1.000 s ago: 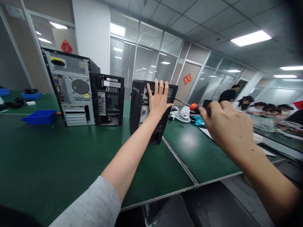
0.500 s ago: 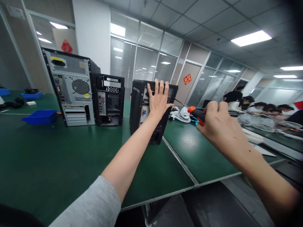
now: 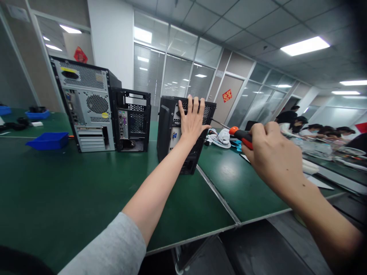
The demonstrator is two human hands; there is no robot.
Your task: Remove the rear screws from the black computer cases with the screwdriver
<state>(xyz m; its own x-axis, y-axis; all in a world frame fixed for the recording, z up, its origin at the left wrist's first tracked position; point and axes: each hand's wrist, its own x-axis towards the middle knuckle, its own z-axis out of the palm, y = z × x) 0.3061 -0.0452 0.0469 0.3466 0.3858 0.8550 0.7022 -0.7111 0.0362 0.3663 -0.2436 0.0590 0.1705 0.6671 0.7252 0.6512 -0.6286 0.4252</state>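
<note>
A black computer case (image 3: 164, 128) stands upright on the green table, its rear side with ports and mesh facing me. My left hand (image 3: 191, 121) lies spread against the upper part of that side, fingertips at the top edge. On the right, my right hand (image 3: 272, 152) is closed around the handle of a black and red screwdriver (image 3: 243, 136) with an orange collar. The shaft points left, and its tip is at the right edge of the case, near my left thumb.
Left of the case stand a smaller black case (image 3: 137, 124) and a tall grey case (image 3: 97, 91). A blue tray (image 3: 51, 141) sits farther left. White parts (image 3: 222, 138) lie behind the screwdriver. Several people sit at the far right.
My right hand has shifted slightly to the right and its grip on the screwdriver handle has turned a little. My left hand and the case look the same.
</note>
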